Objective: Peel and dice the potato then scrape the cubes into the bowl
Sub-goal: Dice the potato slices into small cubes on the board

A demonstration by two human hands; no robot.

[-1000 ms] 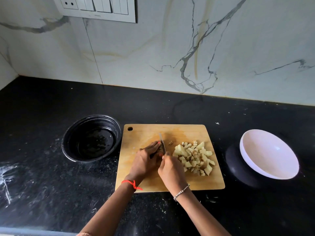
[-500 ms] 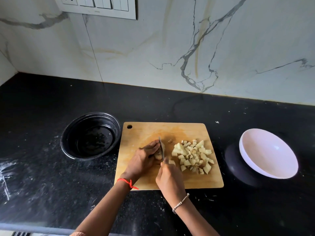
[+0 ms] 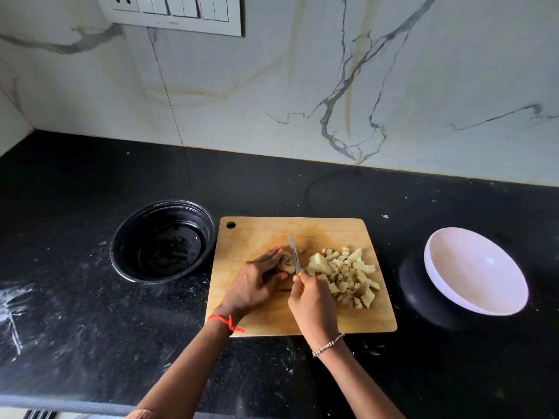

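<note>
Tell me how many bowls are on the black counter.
2: a round black bowl left of the wooden cutting board, and a white bowl right of it. None seems hidden.

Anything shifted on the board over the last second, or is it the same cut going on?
Same cut. The left hand still pins the last potato piece, fingers spread a bit flatter; the right hand keeps the knife on it, blade edged slightly left. Nothing released. The cube pile, cutting board, black bowl and white bowl are unmoved.
</note>
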